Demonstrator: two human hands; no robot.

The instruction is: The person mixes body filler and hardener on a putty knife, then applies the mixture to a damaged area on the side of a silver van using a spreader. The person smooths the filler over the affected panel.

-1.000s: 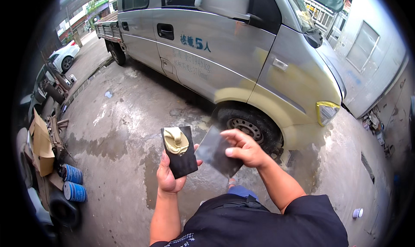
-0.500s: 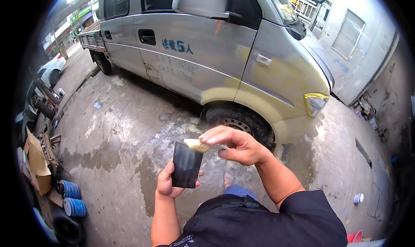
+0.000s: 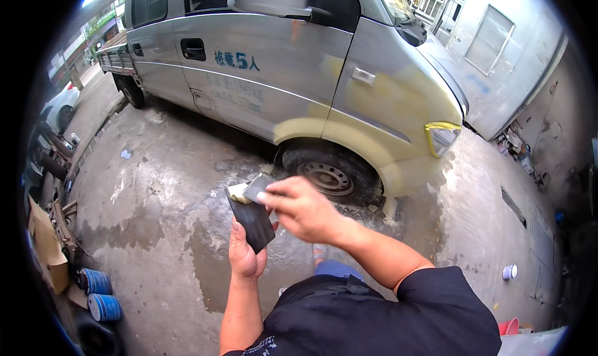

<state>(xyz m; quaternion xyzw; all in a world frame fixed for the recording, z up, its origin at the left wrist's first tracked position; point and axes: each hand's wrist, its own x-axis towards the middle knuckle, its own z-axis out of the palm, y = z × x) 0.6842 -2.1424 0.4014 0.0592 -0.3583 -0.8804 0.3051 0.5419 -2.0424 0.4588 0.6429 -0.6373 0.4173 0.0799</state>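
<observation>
1. Centrally, just below the truck's front wheel, a dark board (image 3: 252, 228) is held at a tilt; from it, all clock directions below are taken.
2. The board is gripped at its 6 o'clock end by the left hand (image 3: 248, 259), whose fingers are closed around it from beneath.
3. A mound of cream paste (image 3: 237, 193) is borne at the board's 11 o'clock end.
4. A grey spreader (image 3: 258, 185) is clamped between the thumb and fingers of the right hand (image 3: 302, 208), at 2 o'clock; its blade is placed against or just over the paste.
5. The silver truck (image 3: 249, 88) is seen from 10 to 2 o'clock. Its front wheel (image 3: 327, 176) is placed at 2 o'clock, beneath an arch marked by pale yellow patches. Farther out at 2 o'clock, the headlight (image 3: 443, 140) is edged with yellow tape.
6. Two blue cans (image 3: 104, 307) are seen at 8 o'clock, near a cardboard box (image 3: 48, 241) at 9 o'clock.
7. A small white can (image 3: 509, 272) is placed just past 3 o'clock on the concrete ground (image 3: 156, 256).
</observation>
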